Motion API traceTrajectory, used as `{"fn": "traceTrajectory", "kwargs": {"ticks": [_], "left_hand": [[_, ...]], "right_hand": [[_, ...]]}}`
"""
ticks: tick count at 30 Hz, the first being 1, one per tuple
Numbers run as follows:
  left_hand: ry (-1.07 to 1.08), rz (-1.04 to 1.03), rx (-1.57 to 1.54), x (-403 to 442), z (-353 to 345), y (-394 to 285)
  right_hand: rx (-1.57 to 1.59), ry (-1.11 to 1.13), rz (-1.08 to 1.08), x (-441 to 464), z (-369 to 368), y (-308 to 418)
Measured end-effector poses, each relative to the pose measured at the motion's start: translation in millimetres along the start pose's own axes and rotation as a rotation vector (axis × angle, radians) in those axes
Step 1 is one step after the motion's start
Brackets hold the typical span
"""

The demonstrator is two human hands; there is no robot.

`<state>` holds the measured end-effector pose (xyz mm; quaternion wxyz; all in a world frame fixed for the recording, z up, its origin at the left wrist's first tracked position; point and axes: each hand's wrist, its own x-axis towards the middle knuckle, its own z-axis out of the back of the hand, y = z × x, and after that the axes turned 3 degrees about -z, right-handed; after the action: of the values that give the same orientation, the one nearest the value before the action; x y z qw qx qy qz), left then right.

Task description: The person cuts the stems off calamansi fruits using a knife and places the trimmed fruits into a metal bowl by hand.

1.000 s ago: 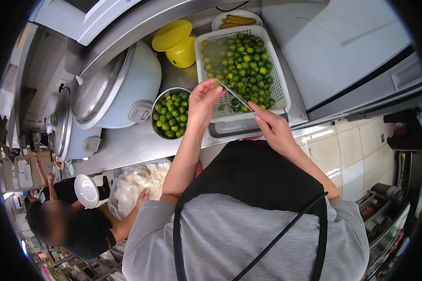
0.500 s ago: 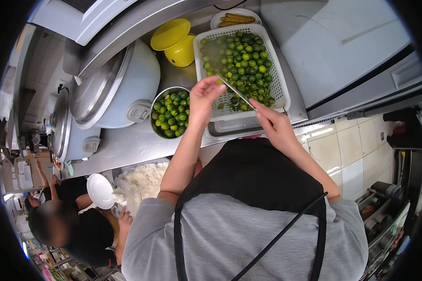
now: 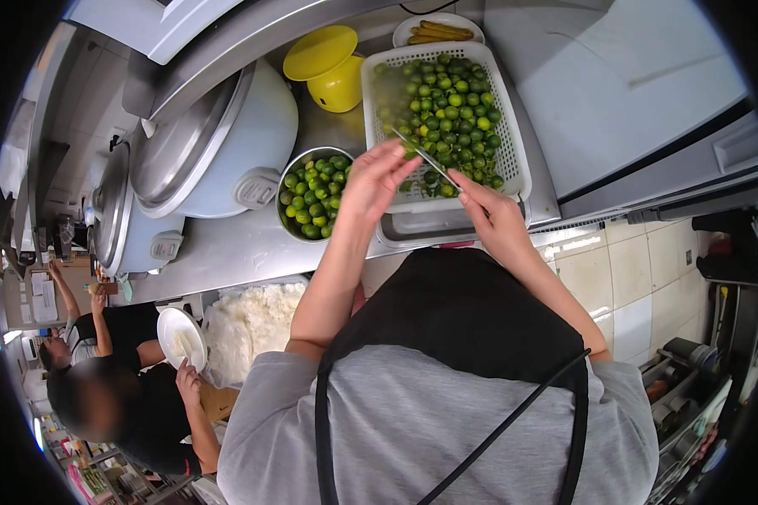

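My right hand [image 3: 490,212] grips a thin knife [image 3: 434,162] by its handle, the blade slanting up and left over the front of the basket. At the blade, the fingers of my left hand [image 3: 374,183] are pinched together on a small green lime [image 3: 410,152], mostly hidden by the fingers. Below both hands, a white perforated basket [image 3: 514,156] holds many small green limes [image 3: 451,109], some with leafy bits around them. Left of my left wrist, a steel bowl [image 3: 281,195] is filled with more whole limes [image 3: 316,192].
The basket sits over a metal tray [image 3: 404,231]. Behind are a yellow container [image 3: 333,80] and a plate [image 3: 403,32] of brown sticks. Large rice cookers [image 3: 269,126] stand left. Lower left, a co-worker [image 3: 156,412] holds a white plate [image 3: 170,332] beside a tub of rice [image 3: 257,324].
My left fingers have drawn closer together at the blade, and both hands shift slightly right with the view. The co-worker's hand has moved from the rice to the plate, which now carries some rice.
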<state>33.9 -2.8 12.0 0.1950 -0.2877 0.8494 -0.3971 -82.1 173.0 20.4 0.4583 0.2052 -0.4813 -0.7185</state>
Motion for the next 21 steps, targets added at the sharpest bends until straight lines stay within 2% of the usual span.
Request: {"fn": "traceTrajectory", "kwargs": {"ticks": [2,3,5,8,9,11,12,13,14,16,18,21], "left_hand": [[0.003,-0.030,-0.120,4,28,-8],[0.024,-0.059,-0.085,2,37,-17],[-0.165,-0.144,0.230,-6,44,-41],[-0.368,-0.271,1.354,-12,79,-63],[-0.366,-0.269,1.354,-11,77,-61],[-0.240,-0.564,1.723,-4,65,-50],[-0.175,-0.456,1.619,3,49,-35],[-0.115,-0.280,1.632,8,28,-21],[0.034,-0.216,1.686,22,24,1],[0.225,0.073,2.010,49,9,40],[0.283,0.093,2.031,72,22,78],[0.340,0.169,2.020,80,21,82]], "right_hand": [[-0.025,0.026,-0.008,-3,2,-4],[-0.013,0.037,-0.009,-6,2,-5],[-0.002,0.046,-0.011,-9,5,-14],[-0.028,-0.026,-0.019,-12,13,-32],[-0.032,-0.052,-0.064,-12,18,-33],[-0.039,-0.079,-0.109,-9,24,-29],[-0.057,-0.064,-0.138,-7,26,-26],[-0.076,-0.048,-0.164,-6,26,-24],[-0.078,-0.049,-0.162,-5,25,-23],[-0.040,-0.064,-0.076,-4,19,-22],[-0.043,-0.050,-0.067,-4,17,-19],[-0.032,-0.063,-0.048,-7,20,-17]]}}
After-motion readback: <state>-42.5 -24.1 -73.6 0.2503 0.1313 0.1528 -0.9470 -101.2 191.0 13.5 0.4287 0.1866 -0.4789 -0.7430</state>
